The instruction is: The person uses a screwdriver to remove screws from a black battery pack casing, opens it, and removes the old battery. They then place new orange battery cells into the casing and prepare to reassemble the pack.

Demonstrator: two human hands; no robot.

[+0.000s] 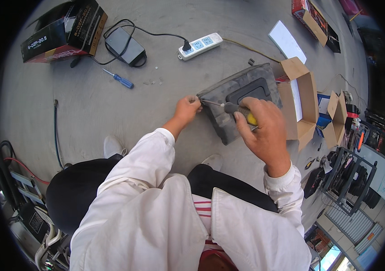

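Note:
A black plastic case (221,118) with a raised rectangular handle panel stands on the floor in front of me. My right hand (264,124) is closed round the dark and yellow handle of a screwdriver (231,107). Its thin shaft points left, and the tip reaches the case's far left corner. There my left hand (189,109) has its fingers pinched together at the tip; whatever they hold is hidden. Left of the case lies a second screwdriver (122,81) with a blue handle. Several small screws (152,82) are scattered beside it.
A grey power adapter (125,46) is plugged by cable into a white power strip (200,46). A black battery carton (64,34) sits far left. Right of the case are an open brown carton (307,97), a white foam slab (287,41) and a metal rack (348,180).

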